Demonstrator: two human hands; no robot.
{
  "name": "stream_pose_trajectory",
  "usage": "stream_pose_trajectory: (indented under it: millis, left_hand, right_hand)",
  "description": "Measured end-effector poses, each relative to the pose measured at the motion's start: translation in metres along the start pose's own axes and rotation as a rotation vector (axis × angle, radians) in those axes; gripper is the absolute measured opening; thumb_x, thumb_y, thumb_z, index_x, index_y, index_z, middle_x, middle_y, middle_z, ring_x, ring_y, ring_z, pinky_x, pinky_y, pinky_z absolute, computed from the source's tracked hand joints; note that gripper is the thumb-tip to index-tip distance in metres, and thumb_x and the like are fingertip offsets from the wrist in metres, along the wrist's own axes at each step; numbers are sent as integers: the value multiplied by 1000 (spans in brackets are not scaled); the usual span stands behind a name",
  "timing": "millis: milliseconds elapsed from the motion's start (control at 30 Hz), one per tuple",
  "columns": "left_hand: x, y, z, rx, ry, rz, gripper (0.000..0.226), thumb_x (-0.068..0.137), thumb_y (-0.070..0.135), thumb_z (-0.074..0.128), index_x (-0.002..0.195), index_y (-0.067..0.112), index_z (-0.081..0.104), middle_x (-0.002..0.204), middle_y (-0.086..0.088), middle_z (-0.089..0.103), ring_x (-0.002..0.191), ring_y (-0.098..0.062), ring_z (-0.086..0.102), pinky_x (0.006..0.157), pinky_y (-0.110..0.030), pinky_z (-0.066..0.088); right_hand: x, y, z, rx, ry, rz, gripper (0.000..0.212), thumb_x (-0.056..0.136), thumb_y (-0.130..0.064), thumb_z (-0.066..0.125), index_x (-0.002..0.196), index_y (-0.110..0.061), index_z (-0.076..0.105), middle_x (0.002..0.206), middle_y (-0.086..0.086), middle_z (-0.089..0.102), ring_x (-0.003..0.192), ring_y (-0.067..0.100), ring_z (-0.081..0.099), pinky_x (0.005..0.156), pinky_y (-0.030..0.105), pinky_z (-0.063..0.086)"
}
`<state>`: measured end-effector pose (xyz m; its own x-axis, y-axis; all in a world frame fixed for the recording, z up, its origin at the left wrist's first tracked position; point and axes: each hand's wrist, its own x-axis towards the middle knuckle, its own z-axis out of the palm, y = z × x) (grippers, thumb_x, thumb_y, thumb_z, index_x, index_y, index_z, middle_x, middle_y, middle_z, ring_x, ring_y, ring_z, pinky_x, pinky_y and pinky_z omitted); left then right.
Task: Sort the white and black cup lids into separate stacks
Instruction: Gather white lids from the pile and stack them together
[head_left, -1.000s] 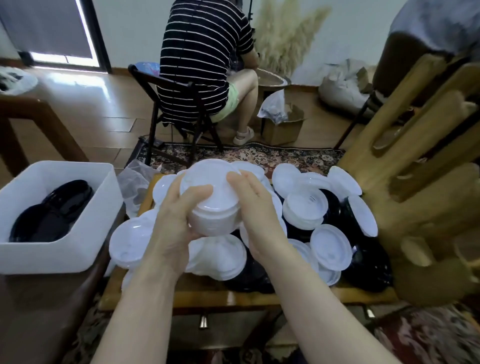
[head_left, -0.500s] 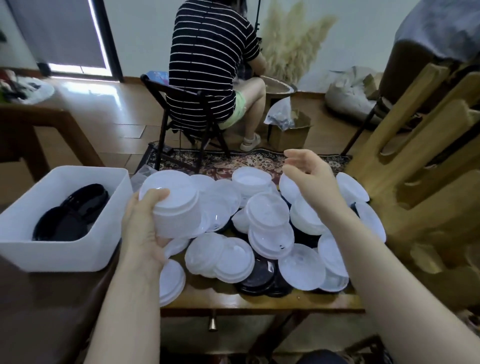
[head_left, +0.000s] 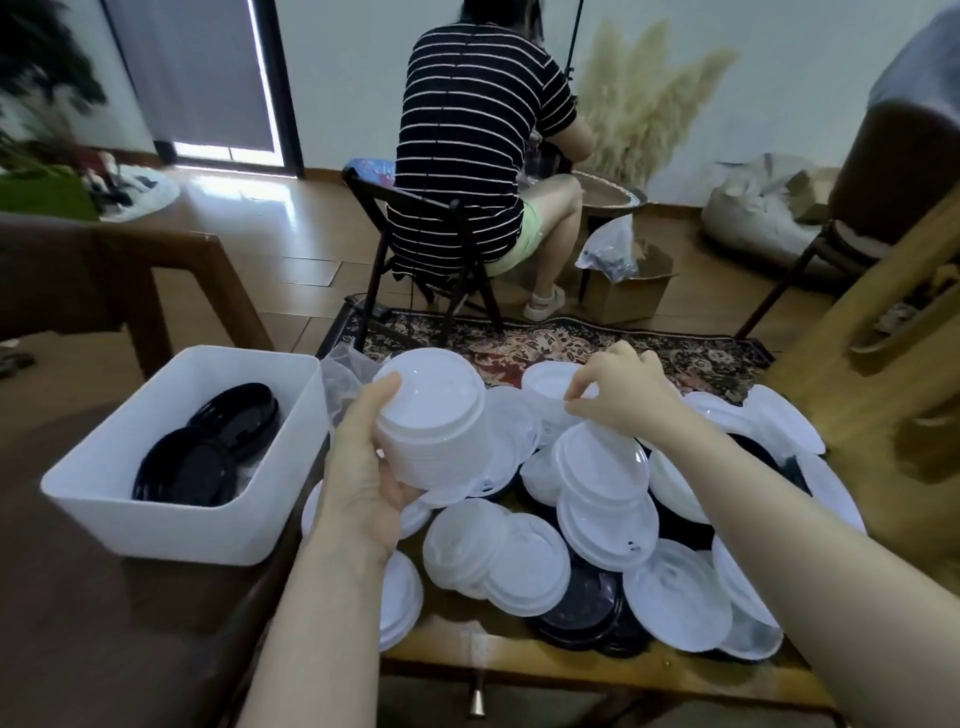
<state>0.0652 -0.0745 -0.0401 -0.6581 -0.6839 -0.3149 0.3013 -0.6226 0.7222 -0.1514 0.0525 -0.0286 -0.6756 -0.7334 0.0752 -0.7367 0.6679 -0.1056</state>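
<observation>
Left hand: your left hand (head_left: 363, 483) grips a nested stack of white lids (head_left: 434, 421) — thumb up along its left side, fingers curled under it, the stack tilted and held above the left part of the pile
Right hand: your right hand (head_left: 621, 392) reaches over the middle of the pile with fingers bent downward, fingertips (head_left: 574, 402) at the rim of a white lid (head_left: 602, 467) tilted on top of others; you cannot tell whether it is pinched or only touched
Loose white lids: the other white lids (head_left: 524, 571) lie scattered and overlapping across the wooden surface (head_left: 597, 670), some nested in short stacks
Black lids on the surface: a few black lids (head_left: 584, 613) show under the white ones near the front edge, and more dark ones peek out at the right side of the pile
White bin: a white bin (head_left: 156, 525) sits left of the pile on a darker surface — it holds black lids in the bin (head_left: 208, 452), leaning on one another
Background: a person in a striped shirt (head_left: 467, 145) sits on a folding chair (head_left: 415, 249) with their back to you, beyond a patterned rug (head_left: 571, 343)
</observation>
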Motion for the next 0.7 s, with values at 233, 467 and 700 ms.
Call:
stream_pose_trajectory:
  millis: [233, 467, 700]
  left_hand:
    - [-6, -6, 5, 50, -7, -23, 44, 88, 34, 65, 130, 20, 63, 116, -4, 71, 99, -21, 68, 61, -38, 61]
    - [-11, -22, 17, 197, -6, 76, 61, 68, 49, 74, 126, 35, 63, 126, 3, 66, 116, -22, 62, 94, -53, 55]
    - [-18, -27, 23, 141, -44, 72, 51, 65, 55, 75, 113, 42, 66, 125, 10, 66, 119, -19, 61, 94, -51, 54]
  right_hand:
    - [-23, -1, -31, 804, 292, 174, 10, 94, -20, 60, 89, -17, 69, 79, -9, 65, 80, 11, 60, 79, 29, 43]
    - [-61, -39, -55, 2101, -309, 386, 14, 86, -13, 57, 96, -8, 65, 85, 2, 66, 63, 12, 61, 51, 22, 52]
    - [-69, -58, -51, 1875, -265, 382, 23, 82, -18, 66, 101, -6, 63, 81, 7, 67, 62, 15, 64, 54, 23, 56]
